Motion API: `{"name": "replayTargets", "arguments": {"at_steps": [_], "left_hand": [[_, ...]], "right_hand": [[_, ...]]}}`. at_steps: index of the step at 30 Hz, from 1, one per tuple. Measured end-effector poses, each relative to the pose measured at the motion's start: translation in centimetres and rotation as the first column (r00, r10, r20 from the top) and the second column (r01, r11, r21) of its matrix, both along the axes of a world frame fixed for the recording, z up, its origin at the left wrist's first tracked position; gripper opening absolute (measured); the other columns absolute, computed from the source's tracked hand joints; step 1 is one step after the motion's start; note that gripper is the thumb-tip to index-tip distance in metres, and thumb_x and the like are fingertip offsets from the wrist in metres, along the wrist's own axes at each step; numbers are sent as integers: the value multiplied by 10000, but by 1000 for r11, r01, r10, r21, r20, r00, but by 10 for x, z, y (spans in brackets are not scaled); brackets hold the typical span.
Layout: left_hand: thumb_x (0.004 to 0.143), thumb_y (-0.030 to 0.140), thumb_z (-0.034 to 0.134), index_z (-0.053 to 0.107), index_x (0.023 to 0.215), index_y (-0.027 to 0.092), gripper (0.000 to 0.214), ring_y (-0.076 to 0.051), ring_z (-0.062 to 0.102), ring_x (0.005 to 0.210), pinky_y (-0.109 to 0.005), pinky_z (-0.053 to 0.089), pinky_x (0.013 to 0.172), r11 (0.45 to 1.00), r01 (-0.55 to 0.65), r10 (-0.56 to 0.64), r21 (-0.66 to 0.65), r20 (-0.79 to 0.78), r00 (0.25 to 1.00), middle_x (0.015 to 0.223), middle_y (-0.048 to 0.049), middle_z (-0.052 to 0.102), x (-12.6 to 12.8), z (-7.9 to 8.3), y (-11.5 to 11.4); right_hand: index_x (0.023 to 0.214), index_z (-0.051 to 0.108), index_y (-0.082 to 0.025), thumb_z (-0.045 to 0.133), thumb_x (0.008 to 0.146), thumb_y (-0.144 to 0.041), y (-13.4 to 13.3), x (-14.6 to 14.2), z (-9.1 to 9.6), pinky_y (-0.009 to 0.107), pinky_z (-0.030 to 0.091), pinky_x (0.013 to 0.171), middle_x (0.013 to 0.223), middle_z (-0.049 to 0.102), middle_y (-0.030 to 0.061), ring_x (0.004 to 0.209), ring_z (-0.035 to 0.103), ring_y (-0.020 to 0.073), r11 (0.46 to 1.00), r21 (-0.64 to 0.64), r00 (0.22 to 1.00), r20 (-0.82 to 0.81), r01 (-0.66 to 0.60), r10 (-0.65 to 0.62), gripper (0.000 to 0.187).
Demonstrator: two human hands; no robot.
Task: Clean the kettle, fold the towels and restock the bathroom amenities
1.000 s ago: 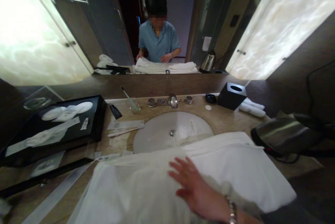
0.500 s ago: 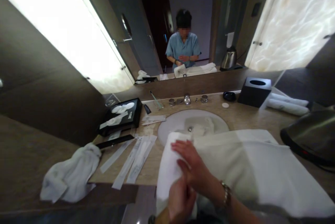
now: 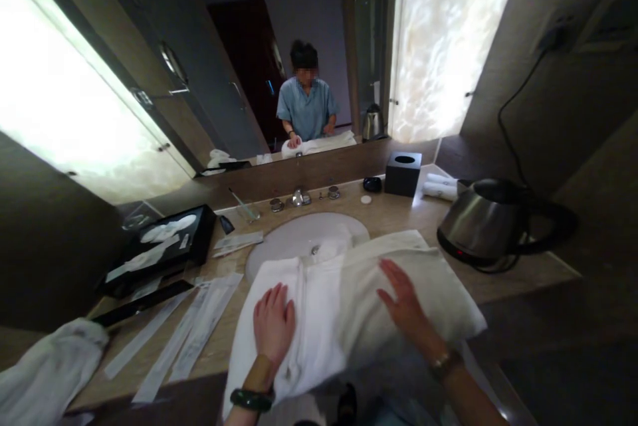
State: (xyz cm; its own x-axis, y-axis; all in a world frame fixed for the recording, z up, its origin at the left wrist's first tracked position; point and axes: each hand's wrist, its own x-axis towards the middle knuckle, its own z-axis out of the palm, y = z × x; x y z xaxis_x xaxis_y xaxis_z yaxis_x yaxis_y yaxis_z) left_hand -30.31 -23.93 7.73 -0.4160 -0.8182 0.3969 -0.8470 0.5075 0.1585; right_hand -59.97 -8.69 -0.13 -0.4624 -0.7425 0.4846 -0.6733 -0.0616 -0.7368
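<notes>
A white towel (image 3: 319, 319) lies spread over the front of the counter and the near part of the sink (image 3: 284, 240), its left part folded over. My left hand (image 3: 274, 321) rests flat on that folded part, fingers stretched out and close together. Over the right part of the towel, my right hand (image 3: 405, 303) is open with the thumb apart. Whether its palm presses on the cloth I cannot tell. Neither hand grips anything.
An electric kettle (image 3: 486, 223) with a cord stands at the right. Behind are a black tissue box (image 3: 403, 173), rolled towels (image 3: 439, 188) and the faucet (image 3: 298, 198). On the left are a black tray (image 3: 199, 246), paper sleeves (image 3: 207, 326) and a crumpled towel (image 3: 54, 366).
My hands, which were together over the towel's left part, have moved apart, the right one to the right. The towel's right part now reaches less far right. The view has turned right.
</notes>
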Motion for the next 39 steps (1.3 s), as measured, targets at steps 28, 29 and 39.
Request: {"name": "replayTargets", "arguments": {"at_steps": [28,29,39], "left_hand": [[901,94,509,731,1186,185,373,-324,631,1312,-635,424,1198,987,152,-97,55,-549,830,1353,-105,732,39,-15,27],[922,141,501,724,1193,195,355,-309,641,1297,-605,461,1174,989,139,-84,47,-595,799,1347,-108,732,53,-20,28],[765,638,653,562,1226,189,650,-377,671,1191,-519,564,1001,637,9,758,771,-629,173,1245,-179,691,124,-61,83]], "right_hand": [[915,703,-176,499,974,-371,-41,89,111,466,569,950,1094,670,158,1009,660,277,508,832,690,-233,-223,685,288],[897,709,-169,474,992,-335,-42,92,108,493,558,971,1067,680,156,1010,658,285,532,830,673,-298,-169,678,303],[1334,626,-181,513,963,-207,-18,91,35,693,194,1299,1615,474,173,1577,322,341,830,505,685,-519,-237,511,388]]}}
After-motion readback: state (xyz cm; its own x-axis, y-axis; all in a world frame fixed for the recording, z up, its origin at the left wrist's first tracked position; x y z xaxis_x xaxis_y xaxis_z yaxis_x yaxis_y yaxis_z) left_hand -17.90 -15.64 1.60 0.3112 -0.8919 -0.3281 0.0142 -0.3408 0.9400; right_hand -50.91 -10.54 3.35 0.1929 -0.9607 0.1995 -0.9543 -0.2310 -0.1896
